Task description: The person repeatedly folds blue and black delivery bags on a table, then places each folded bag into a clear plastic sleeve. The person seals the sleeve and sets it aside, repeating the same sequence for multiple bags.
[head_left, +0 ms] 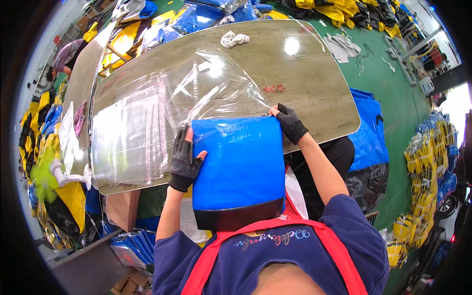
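Note:
A blue folded bundle (pixel 238 162) with a black lower band lies in front of me, partly over the table's near edge and against my red apron. Its far edge meets the mouth of a clear plastic bag (pixel 221 91) spread flat on the table. My left hand (pixel 185 160), in a black dotted fingerless glove, holds the bundle's left side, thumb on its top and fingers along its edge. At the far right corner, my right hand (pixel 290 122), gloved alike, pinches the plastic bag's edge against the bundle. How far the bundle sits inside is hard to tell.
A stack of clear plastic bags (pixel 130 135) lies left on the wood-grain table (pixel 314 83). A crumpled white cloth (pixel 234 39) is at the far side. A green fan (pixel 45 176) stands left. Blue and yellow bundles (pixel 423 182) line the right; another person (pixel 66 56) bends far left.

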`<state>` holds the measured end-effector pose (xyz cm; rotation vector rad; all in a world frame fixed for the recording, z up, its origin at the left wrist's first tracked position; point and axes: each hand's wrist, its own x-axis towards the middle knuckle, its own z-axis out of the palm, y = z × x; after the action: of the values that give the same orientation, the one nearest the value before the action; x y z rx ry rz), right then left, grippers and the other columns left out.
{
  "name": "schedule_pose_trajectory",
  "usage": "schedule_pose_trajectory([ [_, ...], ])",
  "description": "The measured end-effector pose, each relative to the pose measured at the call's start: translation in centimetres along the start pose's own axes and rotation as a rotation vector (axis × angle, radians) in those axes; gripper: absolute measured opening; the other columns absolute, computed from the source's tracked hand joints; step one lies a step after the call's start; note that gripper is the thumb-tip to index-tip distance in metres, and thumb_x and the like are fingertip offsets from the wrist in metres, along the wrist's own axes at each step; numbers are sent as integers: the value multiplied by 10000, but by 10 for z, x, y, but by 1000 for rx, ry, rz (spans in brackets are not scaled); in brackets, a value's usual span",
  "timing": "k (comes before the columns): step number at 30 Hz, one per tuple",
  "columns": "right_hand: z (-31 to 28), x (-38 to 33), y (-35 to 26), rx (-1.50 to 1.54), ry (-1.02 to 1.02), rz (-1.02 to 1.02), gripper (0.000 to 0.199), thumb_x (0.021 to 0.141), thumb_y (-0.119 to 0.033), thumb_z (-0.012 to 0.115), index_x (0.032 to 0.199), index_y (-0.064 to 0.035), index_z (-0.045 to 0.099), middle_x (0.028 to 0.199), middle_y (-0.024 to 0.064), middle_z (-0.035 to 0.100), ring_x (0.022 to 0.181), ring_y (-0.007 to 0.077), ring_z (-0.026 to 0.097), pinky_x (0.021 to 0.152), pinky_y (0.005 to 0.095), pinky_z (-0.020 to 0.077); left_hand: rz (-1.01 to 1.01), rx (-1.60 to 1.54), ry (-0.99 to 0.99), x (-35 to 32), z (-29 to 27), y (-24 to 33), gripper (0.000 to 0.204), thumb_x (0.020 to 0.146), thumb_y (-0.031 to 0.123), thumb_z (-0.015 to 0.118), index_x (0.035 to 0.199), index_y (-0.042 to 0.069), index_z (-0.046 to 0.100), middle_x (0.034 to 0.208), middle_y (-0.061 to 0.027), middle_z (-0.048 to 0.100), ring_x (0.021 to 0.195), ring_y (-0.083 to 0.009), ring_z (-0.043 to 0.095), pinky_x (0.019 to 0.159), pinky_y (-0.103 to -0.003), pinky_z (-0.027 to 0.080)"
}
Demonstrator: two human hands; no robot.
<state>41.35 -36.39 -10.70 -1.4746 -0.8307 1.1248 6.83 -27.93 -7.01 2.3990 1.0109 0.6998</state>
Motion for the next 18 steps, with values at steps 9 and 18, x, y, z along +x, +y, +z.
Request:
schedule_pose_trajectory([
  [9,43,-20,-20,-217,398,-316,221,951,-214,500,896,-7,553,774,101,609,725,182,561,698,309,454,-606,-993,-166,44,2,-24,625,830,366,698,1288,27,441,1107,-94,563,968,-171,534,867,-303,437],
  [18,33,-12,24,-119,549,-229,229,954,-216,496,893,-3,551,787,100,614,739,183,572,707,318,461,-569,-898,-260,42,9,-24,885,755,395,758,1407,12,297,1257,-161,529,1089,-250,550,904,-340,461],
])
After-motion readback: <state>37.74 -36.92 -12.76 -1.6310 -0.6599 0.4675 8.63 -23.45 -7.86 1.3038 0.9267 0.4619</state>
